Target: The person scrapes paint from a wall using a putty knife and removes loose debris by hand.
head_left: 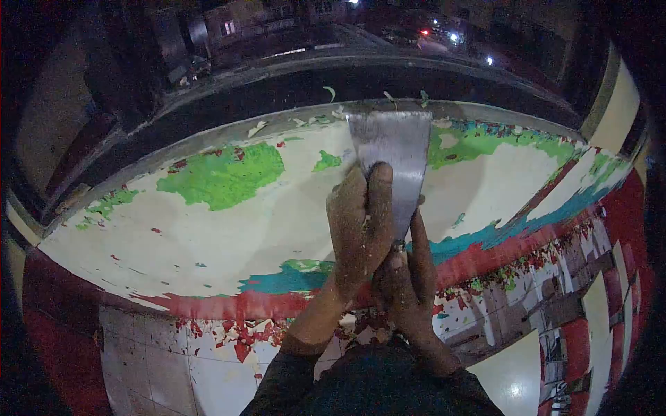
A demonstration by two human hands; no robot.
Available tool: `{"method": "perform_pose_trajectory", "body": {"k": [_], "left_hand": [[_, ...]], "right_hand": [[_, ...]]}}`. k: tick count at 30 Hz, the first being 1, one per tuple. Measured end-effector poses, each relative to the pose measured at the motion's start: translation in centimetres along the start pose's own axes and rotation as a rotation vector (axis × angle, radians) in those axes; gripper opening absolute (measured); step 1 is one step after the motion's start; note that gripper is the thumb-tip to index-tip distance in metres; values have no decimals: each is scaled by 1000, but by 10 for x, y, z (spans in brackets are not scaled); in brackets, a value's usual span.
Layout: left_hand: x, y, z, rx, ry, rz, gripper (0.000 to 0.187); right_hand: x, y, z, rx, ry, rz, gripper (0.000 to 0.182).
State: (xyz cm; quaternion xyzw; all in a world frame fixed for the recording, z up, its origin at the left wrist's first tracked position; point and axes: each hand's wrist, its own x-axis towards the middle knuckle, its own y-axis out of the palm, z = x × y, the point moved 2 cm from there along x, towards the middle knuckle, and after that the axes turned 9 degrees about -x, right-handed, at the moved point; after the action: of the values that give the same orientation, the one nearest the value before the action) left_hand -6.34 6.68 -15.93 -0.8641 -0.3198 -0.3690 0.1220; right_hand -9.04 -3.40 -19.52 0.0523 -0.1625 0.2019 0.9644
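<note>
A broad metal paint scraper [399, 139] stands out in front of me, its wide edge near the top of the wall below the ledge. My left hand [359, 225] presses on the blade, thumb lying up along the metal and fingers curled at its left edge. Lower down, my right hand [408, 277] is wrapped around the scraper's handle, which it mostly hides. Behind the blade, the wall [305, 201] shows a bare whitish surface with patches of green paint [225, 177], teal paint [291, 277] and a red band [263, 304] along the bottom.
Loose paint flakes [243, 340] litter the tiled floor [149, 353] along the wall's foot. Curled chips [258, 127] lie on the grey ledge [201, 135]. Beyond a dark opening are a night street and lights [454, 37]. A pale panel [510, 378] is at lower right.
</note>
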Motion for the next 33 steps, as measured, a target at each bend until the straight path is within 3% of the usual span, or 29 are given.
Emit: {"method": "perform_pose_trajectory", "body": {"k": [5, 10, 13, 14, 16, 21, 26, 29, 33], "left_hand": [[-3, 0, -2, -149, -97, -3, 32], [-4, 1, 3, -133, -208, 25, 31], [-4, 3, -1, -127, -129, 33, 31], [-1, 8, 4, -279, -200, 19, 31], [-2, 3, 2, -217, -211, 62, 32], [-9, 10, 13, -81, -84, 33, 30], [-11, 13, 8, -306, -191, 5, 28], [-16, 17, 21, -200, -165, 67, 33], [-15, 17, 17, -167, -189, 97, 31]], "right_hand": [[1, -3, -5, -160, -93, 7, 56], [-7, -6, -6, -84, 19, 16, 55], [-1, -7, -7, -147, -35, -15, 55], [-1, -6, -7, -137, -40, -24, 55], [2, -3, -3, -29, -47, -18, 55], [-2, -13, -9, -145, -39, -24, 56], [-3, -13, -11, -218, -95, -61, 55], [-6, -19, -10, -166, 8, -23, 55], [-11, -21, -21, -267, -37, -52, 55]]}}
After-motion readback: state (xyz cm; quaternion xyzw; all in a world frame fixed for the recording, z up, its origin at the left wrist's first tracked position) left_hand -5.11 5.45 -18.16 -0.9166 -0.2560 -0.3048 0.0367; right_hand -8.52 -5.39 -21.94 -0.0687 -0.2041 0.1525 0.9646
